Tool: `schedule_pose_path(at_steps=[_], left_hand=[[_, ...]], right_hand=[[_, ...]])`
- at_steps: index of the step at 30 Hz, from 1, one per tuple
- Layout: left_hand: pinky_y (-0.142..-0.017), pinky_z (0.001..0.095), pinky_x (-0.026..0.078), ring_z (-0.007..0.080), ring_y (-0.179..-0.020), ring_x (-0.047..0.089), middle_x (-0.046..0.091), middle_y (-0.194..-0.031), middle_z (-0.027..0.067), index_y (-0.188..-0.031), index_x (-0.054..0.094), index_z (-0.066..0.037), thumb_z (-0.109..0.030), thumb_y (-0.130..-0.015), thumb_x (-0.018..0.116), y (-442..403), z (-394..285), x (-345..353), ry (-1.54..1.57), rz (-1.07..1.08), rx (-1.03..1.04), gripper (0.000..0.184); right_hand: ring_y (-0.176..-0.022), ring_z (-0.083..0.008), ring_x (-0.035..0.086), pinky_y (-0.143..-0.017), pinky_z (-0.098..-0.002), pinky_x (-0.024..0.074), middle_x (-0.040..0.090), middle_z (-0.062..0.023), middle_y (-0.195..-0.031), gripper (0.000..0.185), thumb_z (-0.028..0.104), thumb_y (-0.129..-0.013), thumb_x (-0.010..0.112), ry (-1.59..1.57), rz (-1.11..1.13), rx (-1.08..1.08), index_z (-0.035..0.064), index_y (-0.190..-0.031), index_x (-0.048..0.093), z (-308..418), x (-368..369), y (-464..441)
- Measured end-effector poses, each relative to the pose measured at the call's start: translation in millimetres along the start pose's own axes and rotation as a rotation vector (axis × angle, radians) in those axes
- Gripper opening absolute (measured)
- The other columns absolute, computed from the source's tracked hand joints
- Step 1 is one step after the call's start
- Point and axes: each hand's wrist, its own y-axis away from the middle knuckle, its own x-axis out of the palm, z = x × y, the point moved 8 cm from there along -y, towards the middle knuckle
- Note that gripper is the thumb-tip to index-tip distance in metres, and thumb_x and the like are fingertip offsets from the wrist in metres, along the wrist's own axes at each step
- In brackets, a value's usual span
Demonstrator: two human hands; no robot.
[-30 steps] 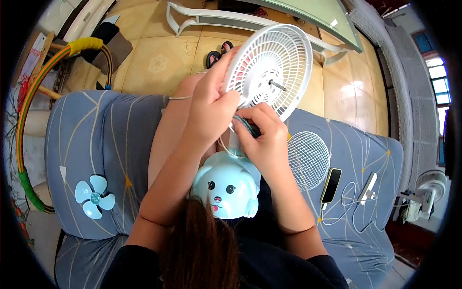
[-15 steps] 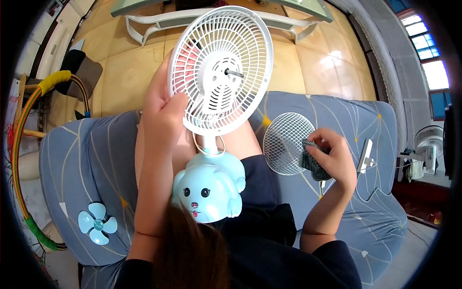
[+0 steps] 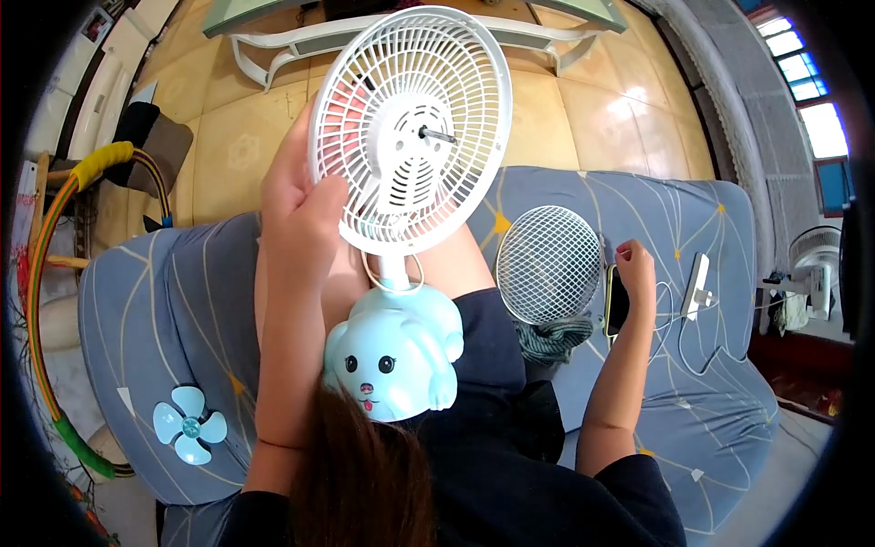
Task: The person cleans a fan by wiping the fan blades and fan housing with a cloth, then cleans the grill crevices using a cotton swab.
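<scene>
My left hand (image 3: 305, 201) grips the left rim of the white rear grille (image 3: 410, 205) of a small fan, thumb in front and fingers behind the bars. A bare metal shaft (image 3: 439, 136) sticks out of its middle. The light-blue dog-shaped base (image 3: 392, 356) rests on my lap. To the right, my right hand (image 3: 636, 269) hovers by a phone (image 3: 617, 301) on the sofa, its fingers curled together; whatever they hold, if anything, is hidden. A round white front grille (image 3: 550, 264) lies beside it, with a dark striped cloth (image 3: 554, 341) against its lower edge.
Light-blue fan blades (image 3: 190, 426) lie on the left of the grey patterned sofa (image 3: 720, 428). A white power strip (image 3: 697, 287) with a cable sits at right. A striped hoop (image 3: 46, 301) stands at far left, a table (image 3: 310, 43) ahead, another fan (image 3: 814, 260) at far right.
My right hand has let go of the striped cloth, which now lies below the front grille, and has moved slightly right and up beside the phone. My left hand keeps its hold.
</scene>
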Motion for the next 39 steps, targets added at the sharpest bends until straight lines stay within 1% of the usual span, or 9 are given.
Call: schedule_pose_path(at_steps=[5,10,12,14,15,21,27,31,39], left_hand=[[-0.097,0.0286,0.046,0.0162,-0.11,0.061,0.062,-0.122,0.0131,-0.134,0.049,0.008,0.005,-0.078,0.042,2.2,-4.8,0.0,0.043,-0.08,0.017,0.057],[-0.1,0.0297,0.045,0.0169,-0.114,0.059,0.061,-0.126,0.014,-0.138,0.046,0.008,0.005,-0.079,0.042,2.0,-9.0,5.1,0.053,-0.015,0.031,0.06],[-0.1,0.0302,0.044,0.0175,-0.115,0.059,0.06,-0.127,0.0143,-0.139,0.045,0.008,0.005,-0.079,0.041,3.1,-10.7,5.7,0.019,-0.018,0.022,0.06],[-0.102,0.0309,0.044,0.0185,-0.117,0.058,0.059,-0.129,0.0154,-0.14,0.043,0.009,0.006,-0.081,0.041,3.5,-11.3,6.3,-0.006,-0.015,0.022,0.06],[-0.102,0.0311,0.044,0.0188,-0.118,0.058,0.059,-0.13,0.0157,-0.14,0.043,0.009,0.007,-0.081,0.04,3.5,-10.4,5.9,-0.018,-0.009,0.03,0.06],[-0.098,0.0278,0.046,0.0185,-0.118,0.058,0.058,-0.13,0.0172,-0.144,0.04,0.005,0.013,-0.078,0.041,5.4,-7.2,10.4,0.066,0.0,0.052,0.066],[-0.1,0.0283,0.045,0.0201,-0.12,0.057,0.057,-0.131,0.018,-0.143,0.04,0.006,0.012,-0.079,0.039,10.4,-13.1,14.9,0.085,0.022,0.094,0.064],[-0.101,0.0292,0.045,0.0205,-0.121,0.057,0.058,-0.13,0.0182,-0.141,0.041,0.007,0.012,-0.077,0.038,9.6,-12.0,16.2,0.111,0.028,0.12,0.065],[-0.103,0.0307,0.043,0.0212,-0.123,0.055,0.057,-0.13,0.0181,-0.141,0.042,0.007,0.011,-0.076,0.039,9.9,-15.9,17.7,0.062,0.049,0.144,0.065]], right_hand=[[-0.083,-0.0339,0.069,-0.074,-0.0415,0.0527,0.07,-0.0195,-0.085,0.025,0.021,-0.078,0.071,-0.041,0.125,0.028,0.0,-0.091,0.069,-23.2,40.4,-15.8],[-0.088,-0.0334,0.069,-0.079,-0.041,0.0533,0.072,-0.0168,-0.089,0.024,0.022,-0.079,0.068,0.029,0.129,0.097,0.0037,-0.094,0.071,-31.5,43.2,-17.6],[-0.086,-0.033,0.07,-0.079,-0.04,0.0534,0.071,-0.0175,-0.088,0.022,0.02,-0.08,0.067,-0.012,-0.027,0.095,0.0026,-0.093,0.071,-25.9,24.0,-14.9],[-0.083,-0.0304,0.07,-0.077,-0.0377,0.0533,0.071,-0.0174,-0.085,0.018,0.016,-0.082,0.066,-0.118,-0.173,0.08,0.0006,-0.092,0.068,9.6,-14.3,-7.5],[-0.079,-0.0244,0.068,-0.076,-0.0338,0.0522,0.069,-0.0142,-0.082,0.015,0.011,-0.083,0.066,-0.245,-0.233,-0.068,-0.0009,-0.092,0.065,25.8,-25.6,-5.7],[-0.08,-0.0124,0.058,-0.081,-0.0274,0.0475,0.063,-0.0048,-0.082,0.006,0.002,-0.086,0.064,-0.745,-0.111,-0.462,-0.0025,-0.09,0.061,204.9,-72.5,54.0],[-0.078,-0.014,0.059,-0.074,-0.0266,0.0481,0.064,-0.0073,-0.083,0.008,-0.002,-0.084,0.065,-0.891,0.056,-0.625,-0.003,-0.091,0.062,295.7,-74.9,104.9],[-0.073,-0.0251,0.062,-0.069,-0.031,0.0498,0.063,-0.0117,-0.082,0.009,-0.003,-0.079,0.068,-0.822,0.035,-0.822,-0.0007,-0.087,0.063,331.4,-69.1,128.5],[-0.069,-0.0225,0.057,-0.062,-0.032,0.0482,0.059,-0.009,-0.077,0.014,-0.007,-0.075,0.069,-0.799,-0.105,-0.855,0.0005,-0.083,0.061,344.7,-78.1,137.1]])
